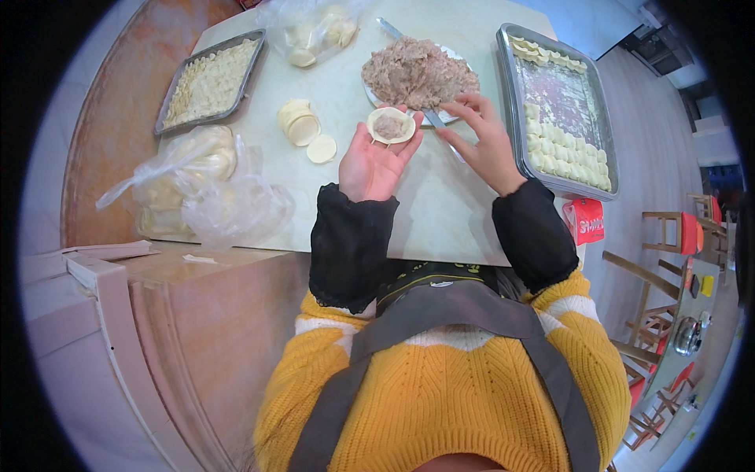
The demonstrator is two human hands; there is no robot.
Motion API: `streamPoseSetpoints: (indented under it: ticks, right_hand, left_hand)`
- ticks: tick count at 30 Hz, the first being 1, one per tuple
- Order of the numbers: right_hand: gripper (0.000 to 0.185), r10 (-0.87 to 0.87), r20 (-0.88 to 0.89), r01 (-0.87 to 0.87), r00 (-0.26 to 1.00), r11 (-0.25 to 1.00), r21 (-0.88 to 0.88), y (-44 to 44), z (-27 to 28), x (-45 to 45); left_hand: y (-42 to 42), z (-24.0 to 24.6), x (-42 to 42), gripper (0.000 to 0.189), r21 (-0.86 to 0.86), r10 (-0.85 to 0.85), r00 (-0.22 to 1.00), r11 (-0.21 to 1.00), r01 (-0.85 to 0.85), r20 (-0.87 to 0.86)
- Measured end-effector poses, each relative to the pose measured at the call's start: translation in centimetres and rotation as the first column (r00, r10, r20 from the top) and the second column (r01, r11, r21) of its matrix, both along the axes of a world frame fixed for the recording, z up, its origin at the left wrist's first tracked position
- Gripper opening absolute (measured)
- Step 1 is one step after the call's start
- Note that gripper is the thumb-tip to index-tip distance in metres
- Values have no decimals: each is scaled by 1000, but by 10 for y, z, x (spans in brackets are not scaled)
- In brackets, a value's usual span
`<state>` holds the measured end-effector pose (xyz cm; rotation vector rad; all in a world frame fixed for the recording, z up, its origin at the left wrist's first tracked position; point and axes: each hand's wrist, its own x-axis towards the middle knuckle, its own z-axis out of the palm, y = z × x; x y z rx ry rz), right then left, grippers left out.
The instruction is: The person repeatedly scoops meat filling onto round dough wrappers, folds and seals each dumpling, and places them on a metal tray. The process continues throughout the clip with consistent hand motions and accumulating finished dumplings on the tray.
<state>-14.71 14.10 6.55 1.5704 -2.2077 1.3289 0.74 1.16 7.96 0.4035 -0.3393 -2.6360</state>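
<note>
My left hand [377, 156], palm up, holds a round dumpling wrapper [407, 133] across its fingers. A dab of ground meat filling [388, 125] sits in the middle of that wrapper. My right hand [481, 141] hovers to the right with its fingers apart and nothing plainly between them. Close by its fingertips, a flat metal utensil [435, 120] leans at the near rim of a white plate [373, 97]. A big mound of ground meat [413, 71] covers most of the plate. Left of my hands lie a stack of wrappers [298, 123] and one loose wrapper [322, 149].
Rows of dumplings lie in a metal tray [613, 168] at right, atop stacked trays. Another filled tray [259, 44] stands far left. Plastic bags [236, 206] and a bag of wrappers [321, 35] occupy the table. A red packet [584, 221] sits at the right edge.
</note>
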Motion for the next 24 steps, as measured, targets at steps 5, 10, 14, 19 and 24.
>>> streamPoseSetpoints:
  ticks: [5,10,14,19,24]
  right_hand:
    - [23,213,-143,-229,966,968,-103,15,51,18]
    - [22,219,264,-140,939,948,-286,15,65,42]
    - [45,277,404,-63,872,882,-467,21,74,50]
    - [44,263,423,19,867,832,-555,43,93,62]
    - [35,105,152,-16,983,869,-495,50,90,68]
  left_hand:
    - [24,21,-7,44,-242,-166,986,956,167,26]
    - [45,43,-6,48,-542,-199,979,818,194,50]
    - [56,58,-3,47,-575,-192,981,803,158,1]
    - [76,62,-4,35,-956,67,998,294,-13,7]
    - [87,55,-13,45,-975,310,932,62,-216,-187]
